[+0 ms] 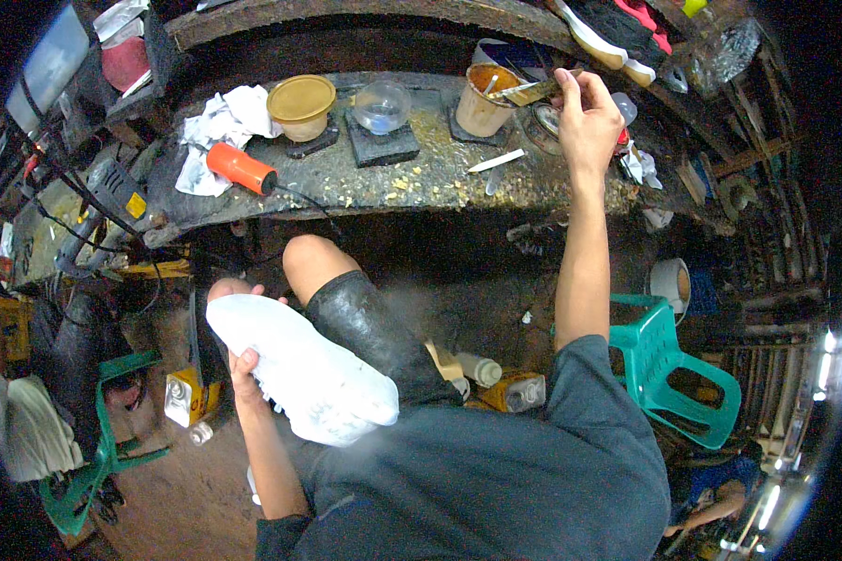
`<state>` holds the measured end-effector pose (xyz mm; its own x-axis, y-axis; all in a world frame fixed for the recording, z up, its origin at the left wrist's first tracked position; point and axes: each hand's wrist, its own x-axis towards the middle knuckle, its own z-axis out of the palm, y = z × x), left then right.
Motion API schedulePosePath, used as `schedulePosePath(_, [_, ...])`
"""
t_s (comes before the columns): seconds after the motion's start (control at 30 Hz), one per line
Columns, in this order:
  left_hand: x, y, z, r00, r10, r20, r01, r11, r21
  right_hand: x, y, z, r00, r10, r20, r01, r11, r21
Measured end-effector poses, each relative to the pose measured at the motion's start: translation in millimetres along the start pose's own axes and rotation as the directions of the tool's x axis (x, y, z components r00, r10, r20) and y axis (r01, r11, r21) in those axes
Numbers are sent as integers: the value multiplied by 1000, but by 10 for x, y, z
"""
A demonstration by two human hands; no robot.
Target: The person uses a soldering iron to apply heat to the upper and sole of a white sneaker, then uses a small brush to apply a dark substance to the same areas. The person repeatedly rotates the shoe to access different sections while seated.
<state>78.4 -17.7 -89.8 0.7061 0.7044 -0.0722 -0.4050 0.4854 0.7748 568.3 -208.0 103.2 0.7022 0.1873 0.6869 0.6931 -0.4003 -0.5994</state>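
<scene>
The left hand (244, 372) has its grip closed around a white shoe (299, 369), holding it low, near a bare knee (313, 262). Over the surface (346, 192) there, the right hand (589, 117) pinches a flat brush (526, 93) between thumb and fingers, its far end at the mouth of a stained tub (483, 110). An orange cylinder (239, 168) lies off to the left, near a gold-lidded container (301, 103).
</scene>
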Motion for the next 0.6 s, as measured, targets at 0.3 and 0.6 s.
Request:
schedulePosePath(0.3, [25, 23, -52, 996, -64, 69, 57, 993, 108, -246, -12, -69, 967, -231, 106, 236, 971, -35])
schedulePosePath(0.6, [50, -54, -145, 993, -103, 50, 98, 992, 84, -314, -90, -170, 877, -473, 88, 481, 868, -123])
